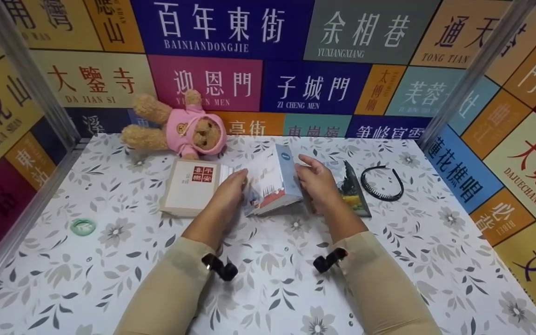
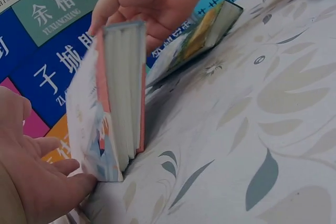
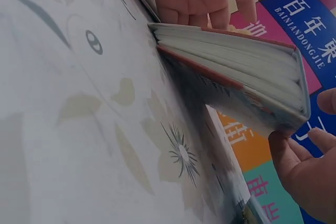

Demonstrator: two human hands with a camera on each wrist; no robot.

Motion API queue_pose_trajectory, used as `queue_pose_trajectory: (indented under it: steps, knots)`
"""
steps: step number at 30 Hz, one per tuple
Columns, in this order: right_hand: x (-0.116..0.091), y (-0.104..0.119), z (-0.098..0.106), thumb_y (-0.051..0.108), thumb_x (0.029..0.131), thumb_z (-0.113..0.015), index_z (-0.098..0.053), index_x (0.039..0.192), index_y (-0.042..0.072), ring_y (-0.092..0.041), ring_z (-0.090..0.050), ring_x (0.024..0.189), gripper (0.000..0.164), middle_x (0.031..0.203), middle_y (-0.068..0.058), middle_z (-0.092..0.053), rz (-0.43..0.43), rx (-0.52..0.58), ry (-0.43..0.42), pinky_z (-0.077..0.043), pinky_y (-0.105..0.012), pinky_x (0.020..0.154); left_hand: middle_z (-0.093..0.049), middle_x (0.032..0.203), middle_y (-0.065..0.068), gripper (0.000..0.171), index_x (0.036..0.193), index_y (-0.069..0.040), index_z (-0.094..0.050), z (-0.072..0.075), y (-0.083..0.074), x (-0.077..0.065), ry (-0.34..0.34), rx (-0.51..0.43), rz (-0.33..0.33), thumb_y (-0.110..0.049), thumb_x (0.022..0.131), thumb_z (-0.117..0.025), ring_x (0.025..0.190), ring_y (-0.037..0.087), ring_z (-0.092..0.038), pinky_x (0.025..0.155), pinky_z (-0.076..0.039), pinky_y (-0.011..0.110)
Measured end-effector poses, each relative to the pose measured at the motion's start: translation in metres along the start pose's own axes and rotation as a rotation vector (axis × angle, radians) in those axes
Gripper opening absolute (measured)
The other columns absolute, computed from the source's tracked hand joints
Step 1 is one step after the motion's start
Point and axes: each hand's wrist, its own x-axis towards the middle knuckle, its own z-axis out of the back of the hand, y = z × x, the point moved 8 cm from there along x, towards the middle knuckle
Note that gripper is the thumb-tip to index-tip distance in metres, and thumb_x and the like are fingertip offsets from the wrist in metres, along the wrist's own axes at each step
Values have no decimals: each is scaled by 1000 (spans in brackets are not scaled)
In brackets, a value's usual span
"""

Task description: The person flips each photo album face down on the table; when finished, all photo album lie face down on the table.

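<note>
A thick book (image 1: 268, 179) with a pale illustrated cover and blue spine stands tilted on the table between both hands. Its page block (image 2: 126, 93) shows end-on in the left wrist view. My left hand (image 1: 231, 188) is at the book's left side, fingers extended, a fingertip touching the cover's lower corner. On the other side, my right hand (image 1: 318, 180) touches the book near the spine with loosely bent fingers; part of it is hidden behind the book. Left of it lies a beige book (image 1: 182, 190) with a red stamp, and right of it a dark-edged illustrated book (image 1: 356, 197).
A teddy bear (image 1: 179, 125) in a pink hoodie lies against the back wall. A black toothed headband (image 1: 384, 184) is at the right. One green coil (image 1: 83, 226) sits on the left of the floral tablecloth (image 1: 268, 279).
</note>
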Motion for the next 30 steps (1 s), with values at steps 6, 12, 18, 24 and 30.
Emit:
queue_pose_trajectory:
  steps: [6,12,18,24,30]
  knots:
    - [4,-6,-2,39,114,-49,-36,168,21,-30,-52,152,58,165,-19,-50,-54,42,46,-43,-45,128,-38,174,9,67,167,-14,-37,12,-4,4,-42,53,12,-50,111,-43,167,26,-25,139,-15,42]
    - [0,-10,-13,40,115,-46,-26,171,20,-40,-37,160,64,171,-28,-34,-94,66,94,-32,-49,134,-36,175,9,67,168,-15,-36,15,-5,5,-40,-41,48,-48,111,-46,166,26,-26,139,-17,41]
    - [-3,-10,-21,44,114,-44,-20,173,21,-35,-28,165,67,178,-16,-25,-95,-5,146,-27,-47,136,-32,177,10,65,168,-15,-35,15,-6,5,-35,-101,62,-46,112,-46,167,26,-24,139,-17,40]
    - [-6,-9,-23,41,115,-42,-19,173,17,-37,-30,164,67,178,-16,-25,-62,-43,166,-29,-49,135,-32,177,11,65,168,-14,-34,14,-7,4,-35,-155,83,-44,112,-47,168,28,-23,139,-18,42]
    - [-7,-6,-23,41,114,-45,-23,172,16,-35,-29,164,67,177,-16,-30,-41,-44,152,-31,-50,134,-33,177,6,64,168,-17,-35,15,-6,3,-30,-183,105,-45,112,-48,168,23,-23,139,-18,39]
